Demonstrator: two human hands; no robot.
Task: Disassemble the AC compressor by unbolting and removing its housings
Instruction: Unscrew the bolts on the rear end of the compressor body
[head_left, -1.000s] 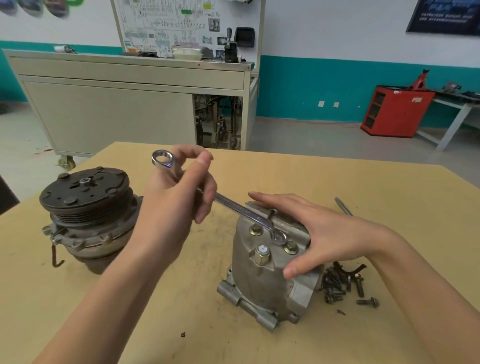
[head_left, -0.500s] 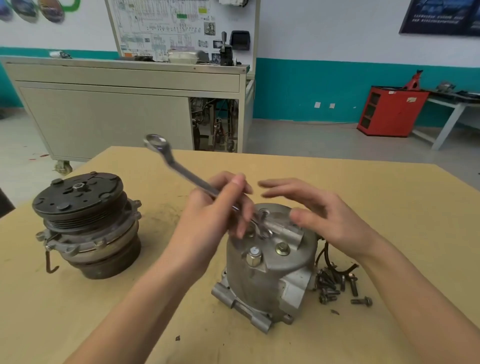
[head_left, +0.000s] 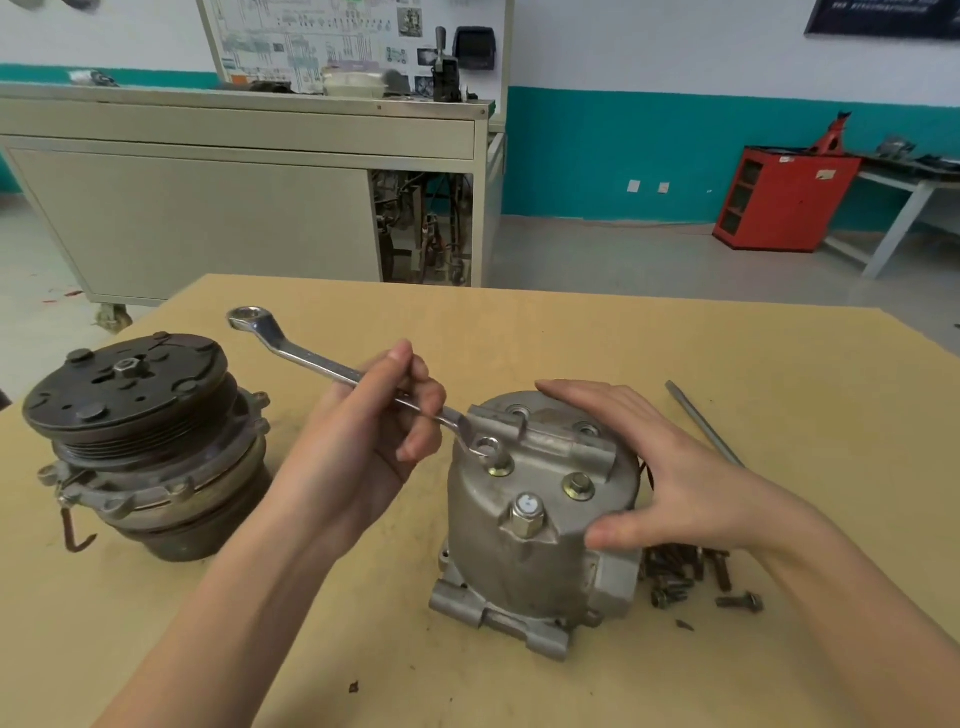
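Head view. Lower centre-right of frame, upright on tan wooden table (head_left: 571, 332): grey cast-aluminium compressor housing (head_left: 524, 551), mounting lugs at its base. At centre, left hand (head_left: 363, 447), fingers curled round the shank of a silver double-ring spanner (head_left: 311, 361), thumb laid along it. Near ring set over a washered bolt (head_left: 500, 466) on the housing's top, far ring raised toward upper left. Right hand (head_left: 670, 467) spread over the housing's right side, fingers straight and slightly apart, thumb pressed to the front wall, gripping nothing. Seated in the top face: a brass-coloured flanged bolt (head_left: 577, 487) and a steel hex plug (head_left: 527, 512). At left, well apart: dark grooved pulley-and-clutch half (head_left: 140, 441). Just right of the housing: heap of dark loose bolts (head_left: 680, 571). Beyond the right hand: thin grey metal rod (head_left: 701, 423). Upper frame: white wiring chart (head_left: 311, 36), print too small to read. Far right: red metal cabinet (head_left: 784, 197).
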